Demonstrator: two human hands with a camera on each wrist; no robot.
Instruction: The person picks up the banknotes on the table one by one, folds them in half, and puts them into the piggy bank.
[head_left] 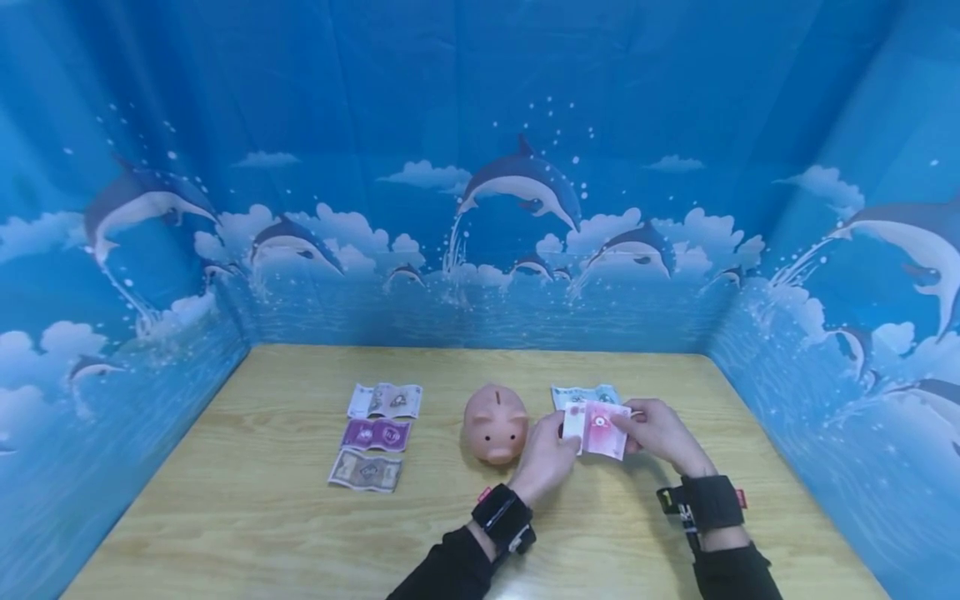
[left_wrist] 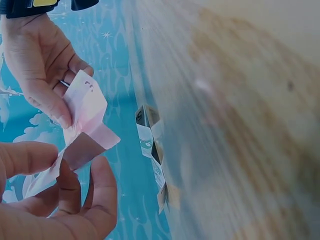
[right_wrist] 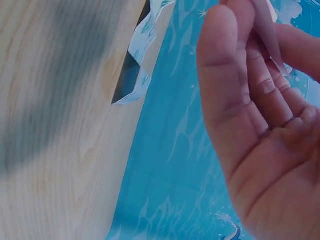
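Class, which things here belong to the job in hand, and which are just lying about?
Job in hand: pink banknote, gripped by left hand and right hand.

Apparently just lying about: blue banknote, piggy bank, purple banknote, brown banknote, pale banknote.

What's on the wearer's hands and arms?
Left hand and right hand: no gloves. Left sleeve and right sleeve: black. Left band: black, with a red tag. Right band: black, another red tag, dark buckle-like loop at its side.
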